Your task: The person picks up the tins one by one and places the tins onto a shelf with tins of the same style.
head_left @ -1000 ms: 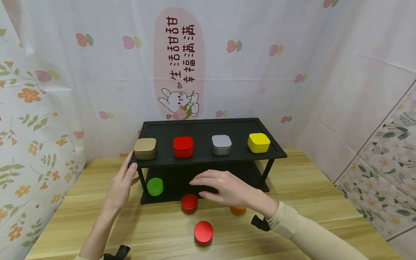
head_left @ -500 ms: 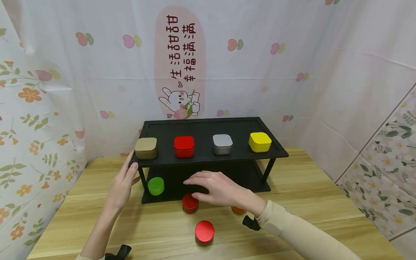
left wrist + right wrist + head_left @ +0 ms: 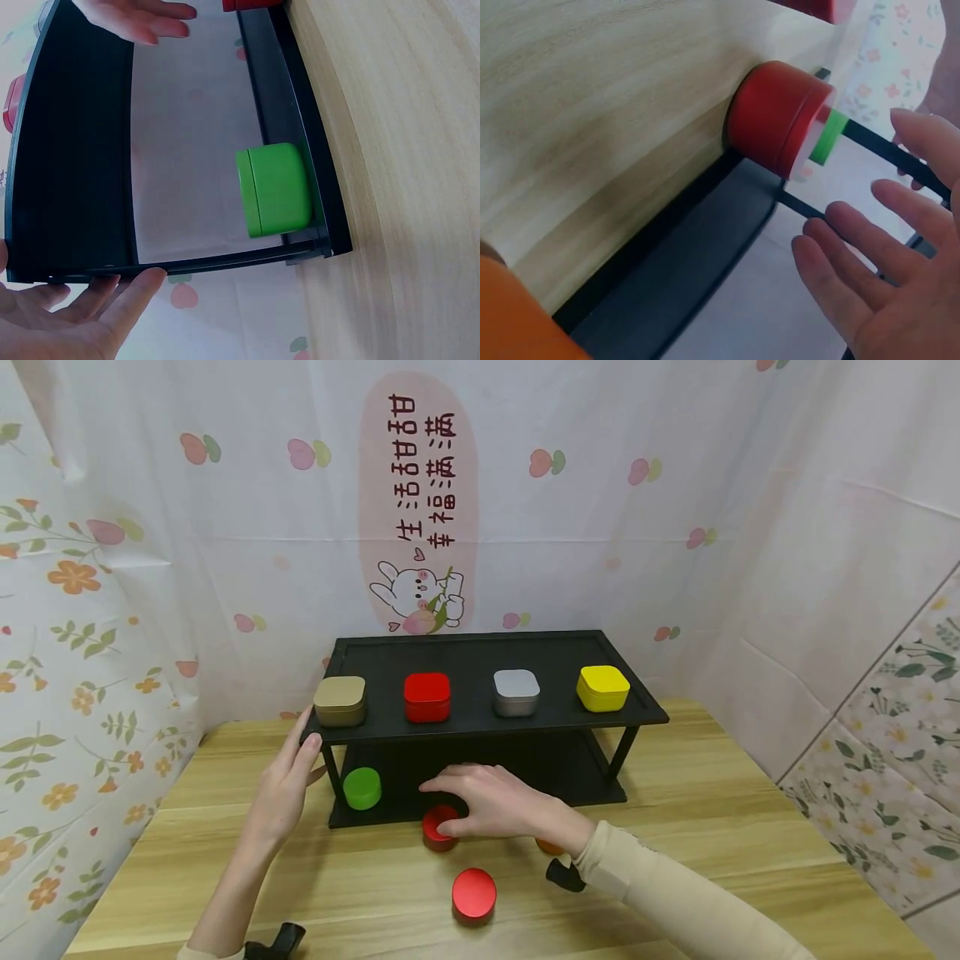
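My left hand (image 3: 279,795) holds the front left corner of a black two-tier shelf (image 3: 480,653); in the left wrist view its fingers lie along the shelf's post (image 3: 217,262). A green round tin (image 3: 362,788) stands on the lower tier beside that post. Over a red round tin (image 3: 435,839) at the lower tier's front edge hovers my right hand (image 3: 498,802), thumb overlapping the lid in the head view. The right wrist view shows its fingers spread, apart from this red tin (image 3: 769,116). Closer to me on the table stands a second red round tin (image 3: 473,896).
Along the upper tier stand four square tins: tan (image 3: 341,702), red (image 3: 427,697), silver (image 3: 516,693) and yellow (image 3: 603,688). An orange tin (image 3: 550,846) is mostly hidden behind my right wrist. A printed curtain (image 3: 585,552) hangs behind the shelf.
My right hand has moved left and slightly down, from right of the red round tin to over it. The left hand stays at the shelf corner.
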A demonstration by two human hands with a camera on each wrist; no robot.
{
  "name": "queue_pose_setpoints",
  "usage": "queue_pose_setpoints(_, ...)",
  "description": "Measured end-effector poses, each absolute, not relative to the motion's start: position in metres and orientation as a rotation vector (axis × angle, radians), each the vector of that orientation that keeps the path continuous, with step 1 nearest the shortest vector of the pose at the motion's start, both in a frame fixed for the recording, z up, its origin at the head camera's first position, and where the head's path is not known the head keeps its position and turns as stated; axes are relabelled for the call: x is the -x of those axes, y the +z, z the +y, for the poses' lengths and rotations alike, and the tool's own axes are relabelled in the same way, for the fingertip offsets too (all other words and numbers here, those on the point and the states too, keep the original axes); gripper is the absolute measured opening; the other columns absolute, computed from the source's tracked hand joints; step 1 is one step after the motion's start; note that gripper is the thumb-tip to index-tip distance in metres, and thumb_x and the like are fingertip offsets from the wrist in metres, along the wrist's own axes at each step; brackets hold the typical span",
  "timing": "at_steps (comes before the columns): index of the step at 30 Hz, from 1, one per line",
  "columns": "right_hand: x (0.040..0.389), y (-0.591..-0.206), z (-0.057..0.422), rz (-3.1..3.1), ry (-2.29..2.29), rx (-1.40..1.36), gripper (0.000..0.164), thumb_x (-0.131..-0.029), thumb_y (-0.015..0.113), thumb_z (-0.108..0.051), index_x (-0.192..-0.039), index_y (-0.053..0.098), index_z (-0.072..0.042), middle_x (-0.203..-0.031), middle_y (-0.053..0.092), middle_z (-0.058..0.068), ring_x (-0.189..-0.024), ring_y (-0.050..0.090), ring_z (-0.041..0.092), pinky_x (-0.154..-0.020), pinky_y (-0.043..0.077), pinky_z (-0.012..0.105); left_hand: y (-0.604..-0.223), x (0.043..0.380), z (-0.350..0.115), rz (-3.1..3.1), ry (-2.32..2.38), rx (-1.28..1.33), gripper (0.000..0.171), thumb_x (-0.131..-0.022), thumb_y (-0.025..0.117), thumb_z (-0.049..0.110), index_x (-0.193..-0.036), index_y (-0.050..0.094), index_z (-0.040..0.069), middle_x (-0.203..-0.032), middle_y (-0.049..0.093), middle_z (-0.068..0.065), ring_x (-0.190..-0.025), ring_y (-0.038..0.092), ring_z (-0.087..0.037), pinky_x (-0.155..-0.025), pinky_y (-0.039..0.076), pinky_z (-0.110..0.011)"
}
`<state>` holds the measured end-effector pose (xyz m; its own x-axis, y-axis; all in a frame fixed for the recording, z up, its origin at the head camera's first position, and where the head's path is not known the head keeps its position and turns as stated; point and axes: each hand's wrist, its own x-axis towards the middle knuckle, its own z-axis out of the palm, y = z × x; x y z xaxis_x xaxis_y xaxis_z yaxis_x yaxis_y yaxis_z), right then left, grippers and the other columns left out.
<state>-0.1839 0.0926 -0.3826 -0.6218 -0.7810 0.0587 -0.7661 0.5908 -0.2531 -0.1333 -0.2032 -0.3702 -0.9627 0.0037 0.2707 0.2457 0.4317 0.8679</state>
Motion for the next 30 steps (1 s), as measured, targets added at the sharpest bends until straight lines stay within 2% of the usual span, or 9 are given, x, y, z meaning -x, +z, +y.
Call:
queue_pose_setpoints(5,0.187,-0.388,0.089,2.709,-0.381,1.323,0.054,-0.092,0.077,-0.04,-0.141,0.064,-0.024,-0.135,0.068,-0.004,-0.119,0.065,0.011,-0.087,0.059,0.026,-0.371,0.134,-0.203,-2.456,-1.551,0.223,0.061,-0.113,0.028,0.044,-0.167,0.009,0.025,-0.173,0.016,-0.009,-0.155,0.027,-0.043,-0.11,0.047,-0.059)
queue_pose_setpoints(21,0.191,-0.394,0.083,2.624,-0.34,1.291,0.05,-0.089,0.081,-0.033,-0.136,0.068,-0.023,-0.13,0.07,-0.004,-0.106,0.062,0.007,-0.08,0.052,0.015,-0.372,0.134,-0.202,-2.45,-1.556,0.232,0.059,-0.113,0.028,0.044,-0.167,0.01,0.028,-0.173,0.016,-0.007,-0.155,0.028,-0.041,-0.11,0.048,-0.059)
queue_pose_setpoints(30,0.193,-0.397,0.083,2.617,-0.338,1.302,0.043,-0.089,0.081,-0.03,-0.131,0.072,-0.022,-0.117,0.071,-0.004,-0.093,0.057,0.003,-0.074,0.049,0.014,-0.371,0.134,-0.203,-2.443,-1.568,0.231,0.059,-0.113,0.029,0.043,-0.167,0.01,0.028,-0.173,0.016,-0.009,-0.155,0.028,-0.043,-0.109,0.048,-0.061)
